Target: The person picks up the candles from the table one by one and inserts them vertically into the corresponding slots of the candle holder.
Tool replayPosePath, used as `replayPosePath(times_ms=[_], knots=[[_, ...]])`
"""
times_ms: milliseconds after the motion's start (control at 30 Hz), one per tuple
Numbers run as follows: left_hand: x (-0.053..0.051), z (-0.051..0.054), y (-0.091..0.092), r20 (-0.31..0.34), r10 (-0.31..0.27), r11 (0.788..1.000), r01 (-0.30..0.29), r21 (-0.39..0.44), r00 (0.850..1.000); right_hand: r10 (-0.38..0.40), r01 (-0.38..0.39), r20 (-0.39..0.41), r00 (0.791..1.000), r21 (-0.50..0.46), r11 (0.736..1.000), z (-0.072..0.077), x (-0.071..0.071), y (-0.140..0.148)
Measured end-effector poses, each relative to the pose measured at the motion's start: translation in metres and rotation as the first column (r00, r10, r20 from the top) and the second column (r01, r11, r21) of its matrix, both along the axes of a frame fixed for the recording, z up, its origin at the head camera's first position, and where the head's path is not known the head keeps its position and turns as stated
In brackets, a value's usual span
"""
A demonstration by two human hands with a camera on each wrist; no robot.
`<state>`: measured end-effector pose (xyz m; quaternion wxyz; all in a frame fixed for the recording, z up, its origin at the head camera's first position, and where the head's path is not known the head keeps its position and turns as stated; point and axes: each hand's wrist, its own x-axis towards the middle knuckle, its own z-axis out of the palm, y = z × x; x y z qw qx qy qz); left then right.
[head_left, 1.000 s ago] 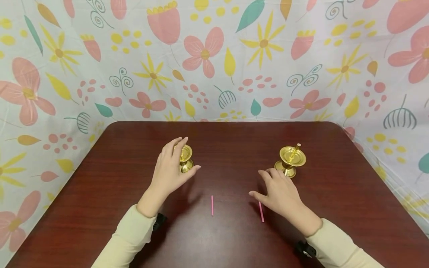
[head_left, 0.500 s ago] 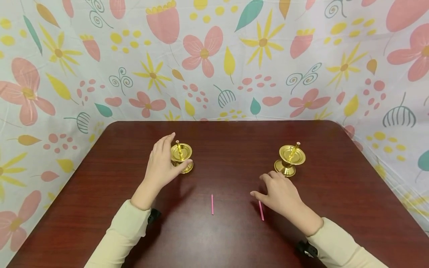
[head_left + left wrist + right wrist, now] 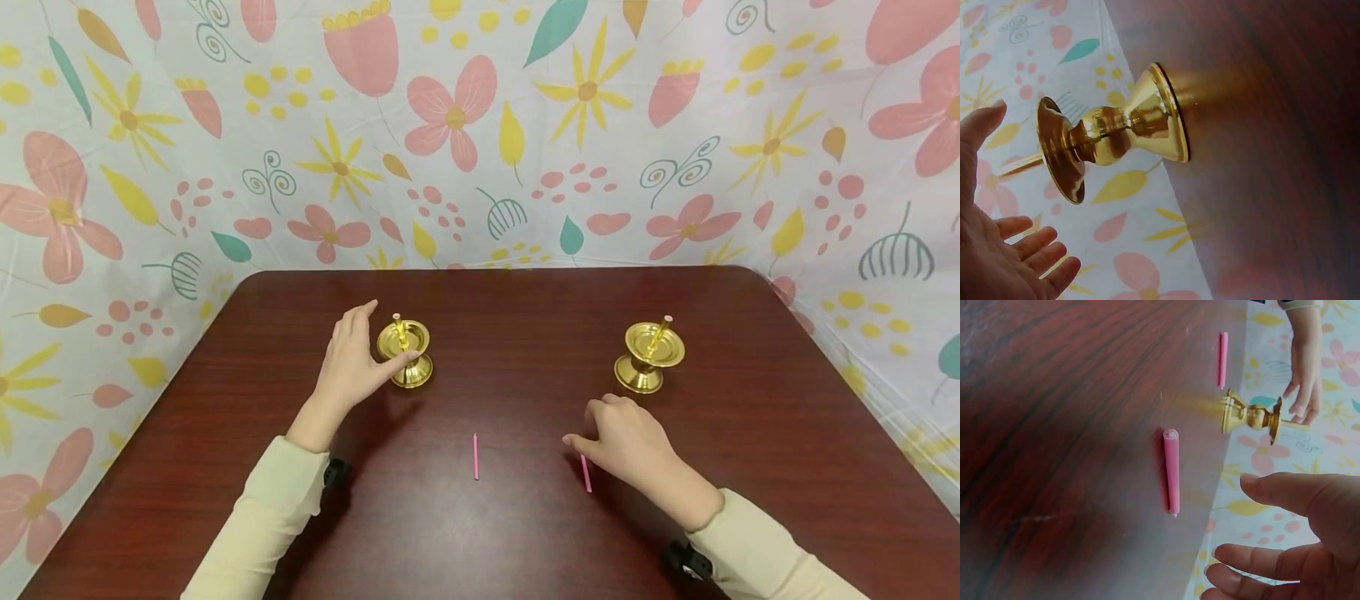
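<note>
My left hand point(image 3: 347, 360) is held beside a brass candle holder point(image 3: 413, 371), its thumb and fingers spread and nothing in them. In the left wrist view, the holder point(image 3: 1110, 134) stands on its flared base, apart from the fingers, with a short tube rising from its dish. My right hand point(image 3: 628, 442) hovers over the upper part of a pink candle point(image 3: 587, 479). Its fingers are loosely bent. Seen from the right wrist, that candle point(image 3: 1172, 472) lies on the table, with a gap between it and the thumb. A second pink candle point(image 3: 476, 458) lies between the hands.
Another brass candle holder point(image 3: 648, 367) stands beyond my right hand, its tube leaning to the right. Both holders and candles are on a dark red-brown wooden table point(image 3: 517, 333). A flower-patterned cloth point(image 3: 465, 200) hangs behind the table's far edge.
My left hand has moved left and back from the left holder, uncovering its dish and tube. My right hand has shifted slightly down towards the pink candle, its fingers a little more bent.
</note>
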<state>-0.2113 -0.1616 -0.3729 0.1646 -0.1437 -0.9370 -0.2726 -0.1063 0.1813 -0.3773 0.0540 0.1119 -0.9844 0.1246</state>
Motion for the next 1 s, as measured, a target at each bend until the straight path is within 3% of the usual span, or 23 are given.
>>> replayPosePath(times_ms=[100, 267, 467, 700, 1000], knots=[[-0.004, -0.001, -0.001, 0.053, -0.014, 1.0, 0.014, 0.001, 0.998, -0.005, 0.004, 0.012, 1.0, 0.019, 1.0, -0.001, 0.001, 0.0], [-0.007, -0.002, -0.002, 0.124, -0.034, 0.999, 0.034, -0.004, 0.992, -0.025, 0.024, 0.097, 0.995, 0.014, 1.0, -0.003, 0.002, 0.0], [-0.009, -0.004, -0.003, 0.178, -0.051, 0.998, 0.055, -0.015, 0.983, -0.002, -0.002, 0.083, 0.997, 0.043, 0.999, -0.007, 0.005, 0.0], [-0.012, -0.008, -0.002, 0.182, -0.072, 0.995, 0.084, -0.061, 0.981, -0.025, 0.013, 0.142, 0.99, 0.079, 0.997, -0.009, 0.007, 0.0], [-0.015, -0.013, -0.004, 0.151, -0.085, 0.988, 0.103, -0.114, 0.985, -0.056, 0.046, 0.236, 0.97, 0.048, 0.998, -0.01, 0.008, 0.0]])
